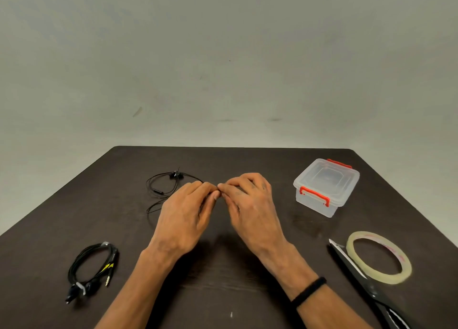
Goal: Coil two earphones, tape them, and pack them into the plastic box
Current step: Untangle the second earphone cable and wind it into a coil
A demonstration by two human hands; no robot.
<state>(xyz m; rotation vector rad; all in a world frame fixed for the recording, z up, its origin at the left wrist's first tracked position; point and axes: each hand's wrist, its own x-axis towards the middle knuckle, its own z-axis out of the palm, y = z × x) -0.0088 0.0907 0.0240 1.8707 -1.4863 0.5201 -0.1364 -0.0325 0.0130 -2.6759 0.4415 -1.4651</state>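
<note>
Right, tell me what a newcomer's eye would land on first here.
First, the left hand and right hand, fingertips pinched together mid-table over a thin loose earphone trailing left. Next, the clear plastic box with red latches, lid on, far right. Then a coiled, taped earphone near left, with tape roll and scissors near right.

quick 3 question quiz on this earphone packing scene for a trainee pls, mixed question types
1. True or false: the plastic box has its lid on.
2. Which earphone is already coiled and taped? A) the one at near left B) the one by the hands
3. Fill in: the scissors lie beside the ____.

Key: 1 true. 2 A; the left hand and right hand pinch the loose one's cable. 3 tape roll.
</note>
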